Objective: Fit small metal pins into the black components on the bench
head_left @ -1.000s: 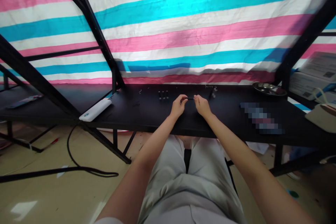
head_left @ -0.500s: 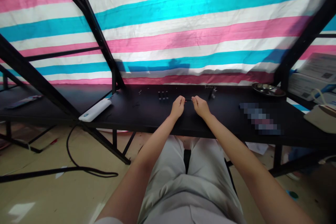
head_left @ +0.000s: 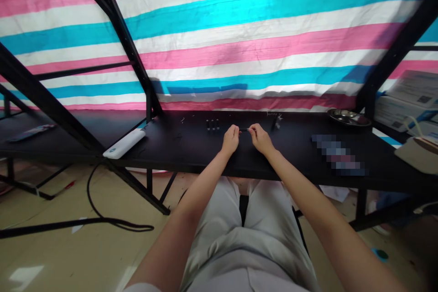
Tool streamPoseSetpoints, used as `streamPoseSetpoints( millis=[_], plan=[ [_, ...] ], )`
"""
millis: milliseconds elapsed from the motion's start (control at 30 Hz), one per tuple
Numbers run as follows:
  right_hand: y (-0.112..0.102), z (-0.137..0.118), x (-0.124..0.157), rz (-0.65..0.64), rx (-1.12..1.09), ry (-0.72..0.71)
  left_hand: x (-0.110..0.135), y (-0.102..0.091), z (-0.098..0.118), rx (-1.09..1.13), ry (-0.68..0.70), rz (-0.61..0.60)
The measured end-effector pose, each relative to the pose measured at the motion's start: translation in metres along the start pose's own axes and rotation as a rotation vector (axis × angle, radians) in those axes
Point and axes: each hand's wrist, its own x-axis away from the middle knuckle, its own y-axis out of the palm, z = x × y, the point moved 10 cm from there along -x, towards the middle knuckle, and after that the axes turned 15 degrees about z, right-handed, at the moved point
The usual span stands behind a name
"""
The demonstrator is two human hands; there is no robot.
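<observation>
Just above the black table (head_left: 191, 150), a small dark rod-like piece (head_left: 244, 129) spans the gap between my hands. My left hand (head_left: 231, 139) is closed in a pinch on its left end. Its right end sits between the fingers of my right hand (head_left: 260, 137), also closed. The piece is too small to name its kind. Left of my hands stand 3 short black pieces with pale ends (head_left: 212, 124) in a row. Beyond my right hand lies a small cluster of dark and grey pieces (head_left: 276, 122), with tiny pale bits (head_left: 272, 113) behind it.
A white oblong device (head_left: 125, 143) lies by the frame post at left. At right are a shiny metal dish (head_left: 349, 117), a blurred-out flat item (head_left: 337, 155) and stacked white boxes (head_left: 407, 100). Black metal bars (head_left: 123, 36) rise on both sides before a striped sheet (head_left: 256, 45).
My right hand has shifted very slightly, and its fingers have turned a little around the dark piece. My left hand has hardly moved. The things on the table stay put.
</observation>
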Motion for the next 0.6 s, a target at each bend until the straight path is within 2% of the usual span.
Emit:
streamPoseSetpoints(
  millis=[200, 333, 467, 600],
  plan=[
    [0.002, -0.002, 0.002, -0.006, 0.045, -0.028, 0.0, -0.003, 0.0, -0.057, 0.021, 0.013],
    [0.009, -0.012, 0.005, -0.05, 0.09, -0.141, 0.0, -0.004, 0.0, -0.086, 0.034, 0.006],
    [0.015, -0.015, 0.008, -0.089, 0.214, -0.218, 0.0, -0.006, 0.001, -0.123, 0.075, 0.025],
    [0.011, -0.013, 0.005, -0.067, 0.338, -0.256, -0.002, -0.005, -0.003, -0.16, 0.089, 0.029]
  ],
)
